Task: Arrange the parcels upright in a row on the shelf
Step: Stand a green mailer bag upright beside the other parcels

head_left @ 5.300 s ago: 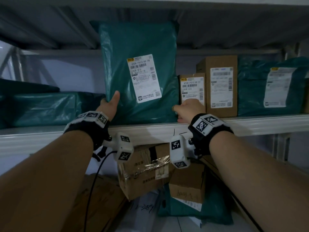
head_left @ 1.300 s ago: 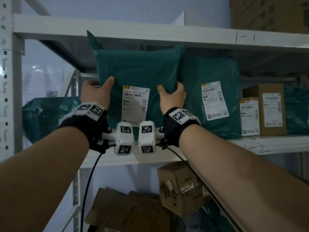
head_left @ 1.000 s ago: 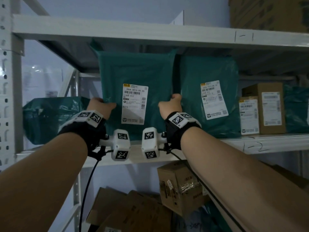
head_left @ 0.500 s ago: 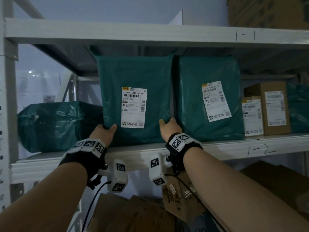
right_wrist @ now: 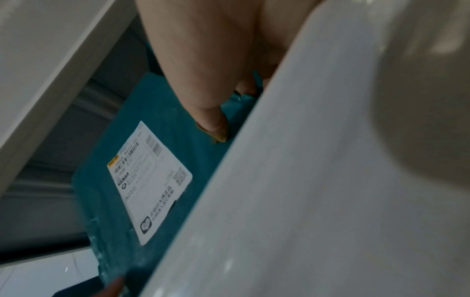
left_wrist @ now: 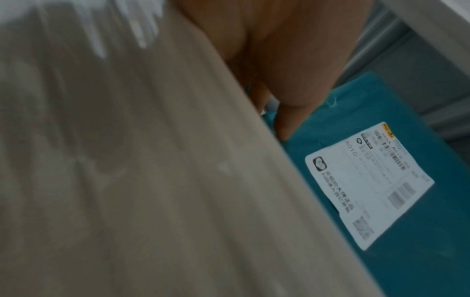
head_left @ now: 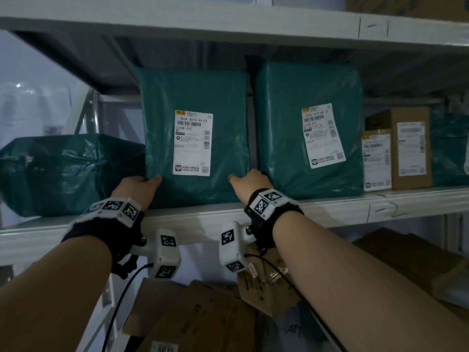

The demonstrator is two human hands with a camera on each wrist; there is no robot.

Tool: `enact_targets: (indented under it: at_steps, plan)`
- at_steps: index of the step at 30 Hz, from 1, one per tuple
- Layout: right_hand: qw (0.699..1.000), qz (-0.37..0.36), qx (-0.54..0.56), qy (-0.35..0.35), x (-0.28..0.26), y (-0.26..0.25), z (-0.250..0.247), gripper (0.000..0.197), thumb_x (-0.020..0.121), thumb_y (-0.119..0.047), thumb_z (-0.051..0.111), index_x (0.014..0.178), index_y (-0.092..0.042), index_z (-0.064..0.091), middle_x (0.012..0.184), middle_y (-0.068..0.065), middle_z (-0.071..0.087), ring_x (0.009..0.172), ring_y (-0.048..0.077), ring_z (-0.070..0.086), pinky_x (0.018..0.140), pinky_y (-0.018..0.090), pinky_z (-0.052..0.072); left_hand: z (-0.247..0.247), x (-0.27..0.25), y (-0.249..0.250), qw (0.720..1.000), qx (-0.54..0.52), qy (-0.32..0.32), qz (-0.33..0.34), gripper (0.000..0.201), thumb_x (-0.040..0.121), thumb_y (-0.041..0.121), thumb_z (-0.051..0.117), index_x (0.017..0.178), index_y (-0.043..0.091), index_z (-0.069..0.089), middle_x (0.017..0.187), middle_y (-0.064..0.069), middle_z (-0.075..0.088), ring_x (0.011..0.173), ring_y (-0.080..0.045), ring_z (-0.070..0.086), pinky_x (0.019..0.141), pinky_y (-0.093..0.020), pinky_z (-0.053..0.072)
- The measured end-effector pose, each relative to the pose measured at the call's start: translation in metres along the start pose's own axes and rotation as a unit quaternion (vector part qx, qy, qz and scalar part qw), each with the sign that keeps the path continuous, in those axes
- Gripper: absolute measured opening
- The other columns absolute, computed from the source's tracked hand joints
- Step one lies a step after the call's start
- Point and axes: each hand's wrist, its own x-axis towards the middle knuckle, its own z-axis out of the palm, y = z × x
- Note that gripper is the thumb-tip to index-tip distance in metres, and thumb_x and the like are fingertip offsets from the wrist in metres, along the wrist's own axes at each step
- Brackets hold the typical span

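Your left hand (head_left: 138, 186) and right hand (head_left: 250, 180) each grip a lower corner of the upright parcel (head_left: 195, 97) on the shelf (head_left: 330, 210).

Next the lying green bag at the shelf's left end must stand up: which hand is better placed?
Probably the left hand: it grips the A010 parcel right beside the lying bag.
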Motion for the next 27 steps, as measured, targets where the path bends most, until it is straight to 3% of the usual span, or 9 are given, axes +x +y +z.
enact_targets:
  at_steps: [4, 9, 11, 14, 19, 21, 23, 25, 27]
  plan:
    - [0.997, -0.025, -0.024, 0.068, -0.014, 0.001, 0.001, 0.043, 0.088, -0.039, 0.051, 0.119, -0.008, 0.05, 0.119, 0.014, 0.053, 0.091, 0.03, 0.058, 0.066, 0.029, 0.041, 0.001, -0.007, 0.004, 1.0, -0.001, 0.017, -0.017, 0.061, 0.092, 0.052, 0.041, 0.117, 0.001, 0.06, 0.119, -0.024, 0.061, 0.108, -0.038, 0.059, 0.081, -0.032, 0.04]
    - [0.995, -0.052, 0.017, 0.086, -0.028, 0.0, -0.003, 0.053, 0.087, -0.033, 0.051, 0.134, -0.021, 0.03, 0.125, 0.011, 0.048, 0.096, 0.034, 0.06, 0.08, 0.043, 0.054, 0.002, -0.009, 0.003, 1.0, -0.006, 0.013, -0.002, 0.062, 0.088, 0.053, 0.047, 0.123, 0.003, 0.055, 0.119, -0.021, 0.061, 0.105, -0.037, 0.059, 0.079, -0.032, 0.039]
    - [0.993, -0.048, 0.05, 0.094, -0.029, 0.001, -0.008, 0.049, 0.088, -0.03, 0.05, 0.132, -0.02, 0.033, 0.126, 0.012, 0.049, 0.095, 0.032, 0.061, 0.079, 0.04, 0.054, 0.0, -0.01, 0.002, 1.0, -0.012, 0.015, 0.008, 0.055, 0.088, 0.052, 0.049, 0.117, 0.006, 0.057, 0.109, -0.017, 0.061, 0.096, -0.035, 0.058, 0.077, -0.031, 0.039]
    - [0.989, -0.04, 0.09, 0.11, -0.028, 0.004, -0.017, 0.043, 0.09, -0.027, 0.049, 0.13, -0.018, 0.037, 0.129, 0.012, 0.048, 0.097, 0.031, 0.06, 0.073, 0.031, 0.047, -0.003, -0.011, 0.001, 0.999, -0.03, 0.021, 0.026, 0.041, 0.088, 0.048, 0.052, 0.094, 0.009, 0.063, 0.095, -0.014, 0.062, 0.084, -0.03, 0.054, 0.075, -0.03, 0.039]
    - [0.987, -0.067, 0.089, 0.116, -0.031, 0.007, -0.022, 0.037, 0.091, -0.026, 0.049, 0.126, -0.022, 0.04, 0.124, 0.007, 0.049, 0.081, 0.025, 0.06, 0.076, 0.041, 0.055, -0.007, -0.012, -0.001, 0.997, -0.069, 0.012, 0.028, 0.04, 0.087, 0.044, 0.057, 0.059, 0.016, 0.06, 0.079, -0.016, 0.064, 0.081, -0.032, 0.06, 0.075, -0.033, 0.044]
    - [0.988, -0.062, 0.088, 0.114, -0.032, 0.007, -0.02, 0.038, 0.091, -0.026, 0.049, 0.127, -0.023, 0.038, 0.126, 0.007, 0.045, 0.077, 0.025, 0.059, 0.075, 0.041, 0.056, -0.008, -0.014, -0.001, 0.997, -0.078, 0.01, 0.021, 0.036, 0.086, 0.04, 0.059, 0.058, 0.017, 0.061, 0.08, -0.015, 0.066, 0.083, -0.032, 0.063, 0.078, -0.033, 0.047]
    - [0.986, -0.055, 0.107, 0.113, -0.032, 0.008, -0.018, 0.04, 0.091, -0.024, 0.049, 0.129, -0.021, 0.037, 0.129, 0.009, 0.044, 0.076, 0.025, 0.058, 0.072, 0.038, 0.054, -0.008, -0.017, -0.003, 0.996, -0.084, 0.004, 0.029, 0.023, 0.085, 0.029, 0.061, 0.067, 0.015, 0.066, 0.085, -0.013, 0.068, 0.088, -0.031, 0.064, 0.077, -0.03, 0.045]
    - [0.984, -0.055, 0.12, 0.118, -0.033, 0.009, -0.018, 0.041, 0.091, -0.022, 0.05, 0.129, -0.021, 0.036, 0.131, 0.01, 0.041, 0.072, 0.024, 0.056, 0.068, 0.034, 0.051, -0.009, -0.017, -0.004, 0.995, -0.091, -0.007, 0.04, 0.012, 0.083, 0.018, 0.061, 0.076, 0.019, 0.071, 0.085, -0.01, 0.069, 0.096, -0.031, 0.066, 0.085, -0.033, 0.049]
    - [0.982, -0.059, 0.128, 0.122, -0.035, 0.008, -0.017, 0.041, 0.09, -0.019, 0.05, 0.128, -0.021, 0.035, 0.13, 0.009, 0.038, 0.066, 0.022, 0.054, 0.065, 0.033, 0.05, -0.009, -0.016, -0.005, 0.995, -0.088, -0.022, 0.051, 0.017, 0.078, 0.017, 0.061, 0.067, 0.024, 0.071, 0.082, -0.011, 0.07, 0.093, -0.03, 0.067, 0.093, -0.038, 0.05]
